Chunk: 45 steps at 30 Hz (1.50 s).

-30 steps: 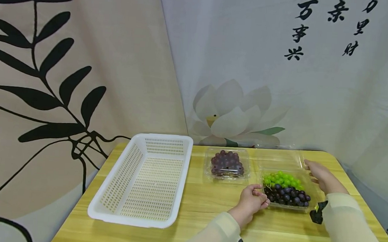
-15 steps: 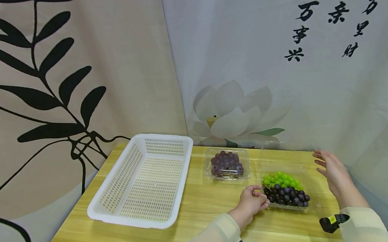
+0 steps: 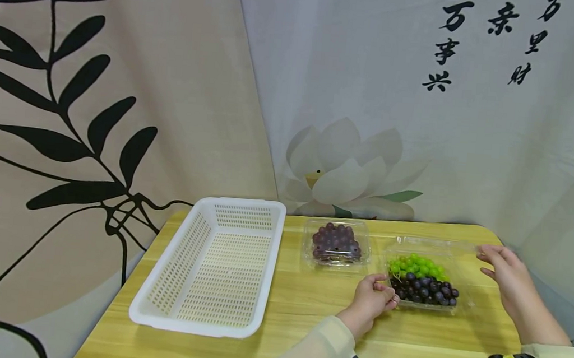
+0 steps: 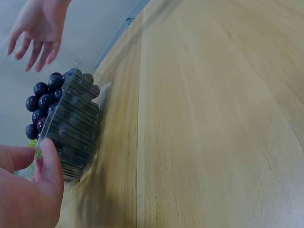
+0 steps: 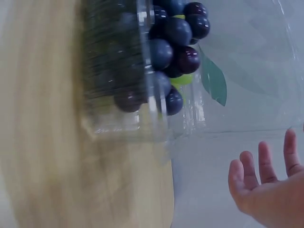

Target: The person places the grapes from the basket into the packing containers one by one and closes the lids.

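Black grapes (image 3: 425, 290) and green grapes (image 3: 419, 264) lie in a clear plastic box (image 4: 71, 164) with its lid (image 5: 256, 61) raised at the back. Thumb and fingers of my left hand (image 3: 371, 301) pinch the box's near left rim, as the left wrist view also shows. To the right of the box, my right hand (image 3: 507, 275) is held up above the table with fingers loosely extended and nothing in them. Its fingertips are near the lid's right side; whether they touch it I cannot tell.
A second clear box (image 3: 336, 264) of reddish-purple grapes (image 3: 336, 242) stands to the left, lid down. Further left is a white perforated plastic basket (image 3: 263, 289). Behind the wooden table (image 3: 307, 304) hangs a printed curtain (image 3: 470, 160).
My right hand has come away from the lid, moved right, then drawn back toward me. The lid's top edge appears lower now. My left hand has stayed on the rim.
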Available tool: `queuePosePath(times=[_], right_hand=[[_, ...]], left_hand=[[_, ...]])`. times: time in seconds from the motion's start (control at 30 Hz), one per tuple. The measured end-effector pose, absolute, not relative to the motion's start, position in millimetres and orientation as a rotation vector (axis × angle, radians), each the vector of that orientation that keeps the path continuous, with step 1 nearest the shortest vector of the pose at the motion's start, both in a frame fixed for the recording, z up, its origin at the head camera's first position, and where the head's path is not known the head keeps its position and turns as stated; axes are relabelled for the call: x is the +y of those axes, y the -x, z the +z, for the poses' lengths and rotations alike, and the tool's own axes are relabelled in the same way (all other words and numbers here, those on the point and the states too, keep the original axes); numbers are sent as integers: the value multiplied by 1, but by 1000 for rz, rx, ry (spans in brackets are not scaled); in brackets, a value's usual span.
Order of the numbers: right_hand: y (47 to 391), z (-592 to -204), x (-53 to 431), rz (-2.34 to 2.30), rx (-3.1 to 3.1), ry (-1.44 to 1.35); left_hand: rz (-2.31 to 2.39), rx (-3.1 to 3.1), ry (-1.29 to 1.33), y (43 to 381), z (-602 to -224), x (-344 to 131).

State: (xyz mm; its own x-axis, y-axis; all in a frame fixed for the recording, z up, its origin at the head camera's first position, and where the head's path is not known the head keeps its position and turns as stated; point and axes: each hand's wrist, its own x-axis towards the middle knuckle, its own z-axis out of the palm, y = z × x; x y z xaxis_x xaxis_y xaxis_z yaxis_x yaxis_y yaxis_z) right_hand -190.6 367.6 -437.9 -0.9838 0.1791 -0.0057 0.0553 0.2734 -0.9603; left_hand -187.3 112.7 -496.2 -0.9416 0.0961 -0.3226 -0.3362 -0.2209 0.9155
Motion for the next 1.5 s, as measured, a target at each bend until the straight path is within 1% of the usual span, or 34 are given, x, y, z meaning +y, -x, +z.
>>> queuePosePath(times=[0.17, 0.47, 0.73, 0.93, 1.13, 1.5], right_hand=[[179, -445, 370, 1753, -2505, 199], [163, -455, 378, 1690, -2755, 175], [159, -454, 384, 1800, -3083, 356], [154, -461, 386, 1811, -3210, 383], [151, -468, 385, 1820, -3199, 390], [152, -474, 384, 1901, -3080, 417]], left_hand=[[2238, 1731, 252, 190, -503, 112], [2161, 1670, 279, 192, -500, 105], [2100, 1661, 261, 193, -493, 102], [2092, 1664, 245, 191, -493, 100], [2072, 1714, 197, 190, -496, 100], [2086, 1753, 193, 189, -500, 103]])
